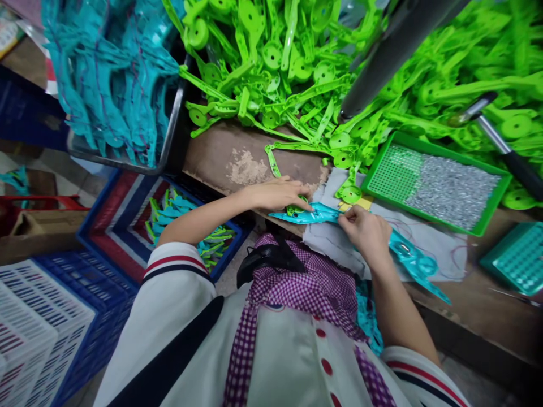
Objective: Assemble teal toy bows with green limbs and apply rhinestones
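A long turquoise plastic part (326, 212) lies at the bench's front edge, partly over a pale cloth. My left hand (280, 195) rests on its left end, fingers bent down onto it, with a small piece of bright green plastic (293, 210) showing under them. My right hand (365, 227) is closed in a pinch at the other end of the part; whatever else sits between those fingertips is hidden. Beyond my right wrist lies a second turquoise part (413, 257) with a round boss. Just behind the right fingers is a green arm-like part (350, 193) with a round end.
Green plastic parts (271, 62) are heaped across the back. A green tray (494, 195) holds small metal pieces. A dark tool (386, 56) hangs overhead; a hammer-like tool (524, 169) lies right. Turquoise parts (114, 85) fill a black bin. A blue crate (235, 243) stands below left.
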A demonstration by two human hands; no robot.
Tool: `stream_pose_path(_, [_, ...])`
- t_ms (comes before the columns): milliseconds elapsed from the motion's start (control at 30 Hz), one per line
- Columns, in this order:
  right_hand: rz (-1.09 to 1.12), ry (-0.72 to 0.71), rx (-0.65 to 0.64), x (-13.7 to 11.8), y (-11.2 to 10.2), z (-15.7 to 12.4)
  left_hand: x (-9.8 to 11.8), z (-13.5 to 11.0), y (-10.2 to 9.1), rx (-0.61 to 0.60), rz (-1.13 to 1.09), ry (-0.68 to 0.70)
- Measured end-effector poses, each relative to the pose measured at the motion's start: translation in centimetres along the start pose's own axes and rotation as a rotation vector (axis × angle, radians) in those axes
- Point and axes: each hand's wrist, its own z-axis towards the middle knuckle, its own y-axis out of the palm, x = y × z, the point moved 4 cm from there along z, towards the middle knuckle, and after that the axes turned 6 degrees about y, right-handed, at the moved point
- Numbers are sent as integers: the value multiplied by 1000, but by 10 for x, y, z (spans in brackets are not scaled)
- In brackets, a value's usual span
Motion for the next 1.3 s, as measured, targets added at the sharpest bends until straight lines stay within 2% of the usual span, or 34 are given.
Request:
stream_pose_path(233, [-122,-63,-101,-7,-7,14,1,1,1,12,19,6])
stream_pose_path(333, [-170,-77,-111,-7,-5,12,3,2,0,-15,57,4])
stream_pose_path(433, [-137,-118,-33,-4,-9,-8,8,-1,-1,-62,137,-24])
stream_pose_path(567, [111,-340,207,-5,-30,-30,13,-2,-4,-23,198,-24])
stream_pose_path(633, [325,-436,274,-5,-44,-21,14,-1,-5,-4,219,-10])
stream_pose_path(700, [463,-474,281,-2,-57,0,15,-2,-5,3,229,-13])
stream_pose_path(800, [476,-438,313,10,-75,28,19,-12,-8,33,200,-52])
stream_pose_path(867, [528,-433,321,19,-85,33,17,-23,-16,109,148,-79])
stream_pose_path(933, [636,-429,349,26,-92,32,6,-33,-38,243,102,-110])
stream_pose_path(967, [687,-419,373,28,-94,30,-4,-34,-56,333,92,-136])
stream_pose_path(1067, [769,-425,382,26,-88,25,-50,-21,-130,673,135,-273])
stream_pose_path(1133, [790,-452,311,24,-77,17,-87,7,-182,846,173,-381])
stream_pose_path(1167, [808,-442,285,25,-72,11,-104,27,-204,885,173,-424])
stream_pose_path(1233, [876,-345,301,32,-64,-4,-132,75,-237,867,144,-438])
stream_pose_path(1300, [919,-301,332,35,-59,-19,-146,125,-254,811,153,-367])
